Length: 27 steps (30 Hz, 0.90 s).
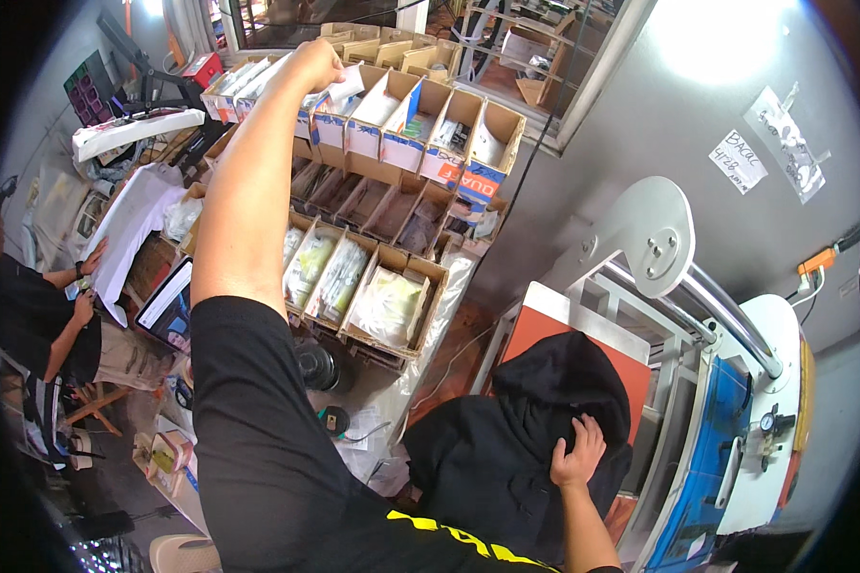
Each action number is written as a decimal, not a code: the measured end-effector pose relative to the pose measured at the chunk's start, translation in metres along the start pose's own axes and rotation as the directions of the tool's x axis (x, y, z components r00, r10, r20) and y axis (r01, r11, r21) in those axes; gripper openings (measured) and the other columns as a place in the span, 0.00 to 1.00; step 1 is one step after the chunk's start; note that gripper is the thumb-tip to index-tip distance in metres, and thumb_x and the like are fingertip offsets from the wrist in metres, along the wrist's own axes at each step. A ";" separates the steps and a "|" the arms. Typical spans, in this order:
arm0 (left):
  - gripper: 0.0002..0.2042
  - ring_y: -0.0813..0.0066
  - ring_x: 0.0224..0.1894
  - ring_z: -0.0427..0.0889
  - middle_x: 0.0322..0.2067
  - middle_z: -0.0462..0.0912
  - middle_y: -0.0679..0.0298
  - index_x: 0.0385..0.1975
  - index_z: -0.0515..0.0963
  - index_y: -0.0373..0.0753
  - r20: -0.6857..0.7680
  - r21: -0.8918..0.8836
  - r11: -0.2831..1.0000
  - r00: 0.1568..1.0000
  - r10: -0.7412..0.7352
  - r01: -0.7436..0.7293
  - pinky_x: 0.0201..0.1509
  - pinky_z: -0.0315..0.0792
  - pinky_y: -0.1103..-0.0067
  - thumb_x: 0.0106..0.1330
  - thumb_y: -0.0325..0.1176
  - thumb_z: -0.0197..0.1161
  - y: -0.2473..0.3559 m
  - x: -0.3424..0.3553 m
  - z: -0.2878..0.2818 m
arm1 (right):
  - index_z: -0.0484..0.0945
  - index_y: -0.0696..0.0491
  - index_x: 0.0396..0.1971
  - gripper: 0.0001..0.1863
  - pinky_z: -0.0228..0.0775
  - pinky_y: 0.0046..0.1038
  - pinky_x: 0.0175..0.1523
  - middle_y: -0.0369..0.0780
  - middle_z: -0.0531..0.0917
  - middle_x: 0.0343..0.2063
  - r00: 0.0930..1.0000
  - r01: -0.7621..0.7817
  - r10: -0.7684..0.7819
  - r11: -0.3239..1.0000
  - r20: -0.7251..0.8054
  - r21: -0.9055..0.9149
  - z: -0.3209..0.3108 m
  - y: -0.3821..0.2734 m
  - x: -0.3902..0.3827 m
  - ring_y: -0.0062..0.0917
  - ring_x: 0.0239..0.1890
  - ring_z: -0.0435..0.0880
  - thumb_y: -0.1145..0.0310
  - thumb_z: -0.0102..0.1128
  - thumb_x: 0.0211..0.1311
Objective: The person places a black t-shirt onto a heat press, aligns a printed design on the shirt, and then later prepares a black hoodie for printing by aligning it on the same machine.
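My left arm reaches up and across to the top row of cardboard bins. There my left hand (317,67), fingers closed, pinches a small white slip (347,86) above a bin (331,122). Down on the right, a black hooded sweatshirt (487,439) lies over the orange-red platen (535,334) of a press, its hood towards the far side. My right hand (577,453) rests on the hood area, fingers stretched out and slightly spread, gripping nothing. Part of the left hand's fingertips is hidden behind the hand itself.
Lower bins (392,306) hold clear-wrapped packets. The heat press (664,239), with a round plate and chrome bar, stands right beside the sweatshirt. At the far left a co-worker (38,325) handles white fabric (139,220) near a tablet (167,307). A cable hangs past the bins.
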State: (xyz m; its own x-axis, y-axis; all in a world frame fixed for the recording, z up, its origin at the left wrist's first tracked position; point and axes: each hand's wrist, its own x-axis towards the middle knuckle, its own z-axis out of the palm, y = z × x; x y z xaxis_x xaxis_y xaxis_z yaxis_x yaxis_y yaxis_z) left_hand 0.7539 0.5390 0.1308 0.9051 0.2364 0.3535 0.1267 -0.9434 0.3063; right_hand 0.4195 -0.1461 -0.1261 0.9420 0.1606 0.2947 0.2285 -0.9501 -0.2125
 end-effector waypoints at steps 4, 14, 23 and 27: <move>0.13 0.62 0.31 0.86 0.26 0.87 0.52 0.23 0.83 0.37 -0.210 0.007 1.000 0.978 0.019 -0.018 0.39 0.77 0.67 0.47 0.34 0.82 0.001 -0.009 0.008 | 0.76 0.53 0.54 0.27 0.58 0.45 0.68 0.45 0.76 0.60 1.000 -0.008 0.008 1.000 -0.001 0.009 0.000 0.002 0.000 0.44 0.66 0.70 0.62 0.61 0.50; 0.15 0.73 0.25 0.81 0.20 0.83 0.60 0.18 0.79 0.37 -0.124 -0.087 0.993 0.988 -0.095 0.085 0.32 0.74 0.71 0.47 0.33 0.83 0.011 -0.020 0.004 | 0.77 0.52 0.53 0.27 0.58 0.44 0.68 0.44 0.76 0.60 0.999 -0.013 0.014 1.000 -0.029 0.026 -0.002 0.002 -0.002 0.42 0.66 0.70 0.64 0.62 0.50; 0.07 0.80 0.27 0.84 0.26 0.85 0.64 0.33 0.84 0.36 -0.208 -0.486 0.873 0.976 -0.058 -0.052 0.29 0.77 0.81 0.59 0.29 0.75 0.038 -0.037 -0.028 | 0.77 0.51 0.54 0.27 0.59 0.44 0.67 0.43 0.76 0.61 0.997 0.002 0.002 0.999 -0.076 0.054 -0.001 0.004 -0.007 0.41 0.66 0.70 0.63 0.62 0.51; 0.05 0.85 0.34 0.82 0.31 0.84 0.68 0.39 0.86 0.36 -0.360 -0.580 0.611 0.842 0.401 -0.539 0.32 0.76 0.83 0.64 0.25 0.70 0.100 -0.088 -0.006 | 0.76 0.49 0.58 0.25 0.60 0.43 0.67 0.41 0.75 0.63 0.997 0.000 0.000 1.000 -0.083 -0.001 -0.013 -0.003 0.005 0.37 0.68 0.69 0.60 0.61 0.59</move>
State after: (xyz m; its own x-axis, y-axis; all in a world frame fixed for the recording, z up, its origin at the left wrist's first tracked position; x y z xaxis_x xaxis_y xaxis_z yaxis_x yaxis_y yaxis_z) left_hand 0.6841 0.4252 0.1351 0.6671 -0.0958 0.7388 -0.6455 -0.5694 0.5090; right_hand 0.4207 -0.1459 -0.1120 0.9185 0.1379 0.3705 0.2282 -0.9503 -0.2120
